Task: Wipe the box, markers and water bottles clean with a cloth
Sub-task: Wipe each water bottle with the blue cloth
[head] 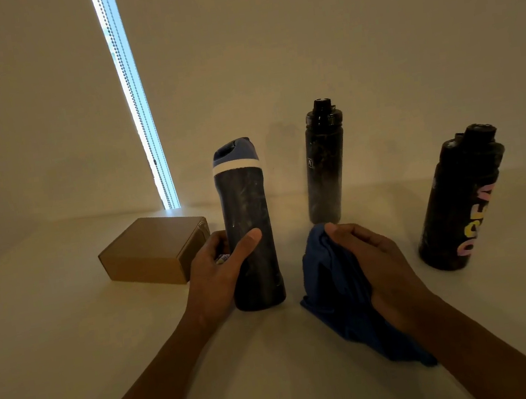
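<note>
Left hand [218, 273] grips the blue-lidded bottle [246, 208] upright near the middle of the bench [70, 328], fingers curled round its lower body, probably to steady it for wiping. Right hand [381, 260] holds the blue cloth [330, 277] just beside it, fingers pinching the bunched folds. Bottle body is dark with pale dusty smears; box [150, 252] sits just behind the left hand.

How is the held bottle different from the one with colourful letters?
The held bottle has a blue lid; the lettered bottle has a black one. The held bottle's body is plain; the lettered bottle shows colourful letters. The left hand grips the held bottle; nothing touches the lettered bottle. Both are dark.
</note>
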Motion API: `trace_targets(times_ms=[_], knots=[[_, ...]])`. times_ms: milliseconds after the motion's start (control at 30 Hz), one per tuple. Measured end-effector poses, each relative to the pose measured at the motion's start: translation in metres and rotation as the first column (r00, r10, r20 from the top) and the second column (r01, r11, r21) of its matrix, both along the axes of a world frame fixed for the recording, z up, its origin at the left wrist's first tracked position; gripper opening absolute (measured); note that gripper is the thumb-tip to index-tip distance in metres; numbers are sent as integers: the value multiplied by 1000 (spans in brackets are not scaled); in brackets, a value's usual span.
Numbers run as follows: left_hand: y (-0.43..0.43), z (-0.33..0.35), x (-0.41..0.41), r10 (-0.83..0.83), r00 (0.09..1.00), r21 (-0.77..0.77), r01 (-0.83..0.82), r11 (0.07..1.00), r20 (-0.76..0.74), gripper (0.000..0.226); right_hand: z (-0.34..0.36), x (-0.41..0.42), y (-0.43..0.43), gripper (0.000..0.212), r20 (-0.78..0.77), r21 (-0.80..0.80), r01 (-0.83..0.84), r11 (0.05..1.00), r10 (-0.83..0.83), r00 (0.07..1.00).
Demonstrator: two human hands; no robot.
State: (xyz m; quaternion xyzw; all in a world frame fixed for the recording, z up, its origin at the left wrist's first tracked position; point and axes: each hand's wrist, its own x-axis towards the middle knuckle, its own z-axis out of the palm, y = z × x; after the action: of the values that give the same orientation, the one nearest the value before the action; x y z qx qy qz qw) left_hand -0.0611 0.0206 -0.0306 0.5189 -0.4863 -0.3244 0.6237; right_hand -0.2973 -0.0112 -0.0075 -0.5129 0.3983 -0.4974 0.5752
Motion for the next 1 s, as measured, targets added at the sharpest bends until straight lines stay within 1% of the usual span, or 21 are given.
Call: trace_targets(times_ms=[67,100,167,200,267,333,367,433,467,533,567,633,700,767,800,833,900,933,1000], knots=[[2,2,-2,-13,1000,-1,13,1000,-5,52,1,1,4,21,21,-31,-3,1000,4,1000],[2,2,-2,-22,1000,-1,22,1000,-12,50,1,3,7,23,-4,-87,11,996,-11,1000],[3,2,-3,-48,998,3,49,999,-41,53,0,7,11,29,-136,-285,19,958,-60,989],[3,2,-4,-61,997,6,62,998,-51,57,0,12,14,33,-225,-387,-11,922,-83,971],[3,0,-6,-92,993,20,94,995,-70,62,-6,22,18,42,-370,-511,-115,852,-98,924],[3,0,-9,-104,988,17,107,994,-111,57,-14,31,20,51,-442,-544,-219,810,-55,895],[3,1,-10,-107,984,13,110,994,-145,54,-18,32,21,53,-485,-570,-260,780,-64,872],[3,5,-11,-124,969,14,130,991,-216,54,-20,31,22,54,-586,-618,-336,711,-132,799],[3,8,-12,-123,961,21,132,991,-246,52,-18,28,24,53,-624,-615,-370,696,-143,769],[4,15,-11,-96,943,37,114,993,-318,43,-17,25,29,48,-681,-585,-448,677,-110,724],[4,18,-9,-82,932,44,104,994,-354,40,-18,25,30,47,-717,-577,-493,651,-114,688],[4,22,-4,-65,909,52,95,994,-412,40,-20,25,31,46,-808,-534,-590,605,-161,566],[4,26,0,-53,884,55,89,995,-464,46,-23,26,30,45,-837,-542,-651,532,-268,477],[5,29,4,-68,868,54,109,993,-492,47,-20,26,33,45,-813,-580,-681,448,-371,448],[6,30,4,-79,865,53,121,991,-496,46,-17,27,34,45,-807,-585,-689,428,-391,442],[6,30,4,-79,866,61,125,990,-495,47,-13,26,36,45,-801,-591,-689,418,-400,445],[9,29,1,-73,870,96,137,986,-488,57,-5,27,36,41,-783,-617,-666,419,-404,472],[10,28,-3,-86,873,123,164,979,-480,61,-2,27,35,35,-780,-626,-632,456,-376,501],[12,25,-10,-133,882,174,233,957,-452,61,5,27,32,14,-766,-597,-494,632,-266,585]])
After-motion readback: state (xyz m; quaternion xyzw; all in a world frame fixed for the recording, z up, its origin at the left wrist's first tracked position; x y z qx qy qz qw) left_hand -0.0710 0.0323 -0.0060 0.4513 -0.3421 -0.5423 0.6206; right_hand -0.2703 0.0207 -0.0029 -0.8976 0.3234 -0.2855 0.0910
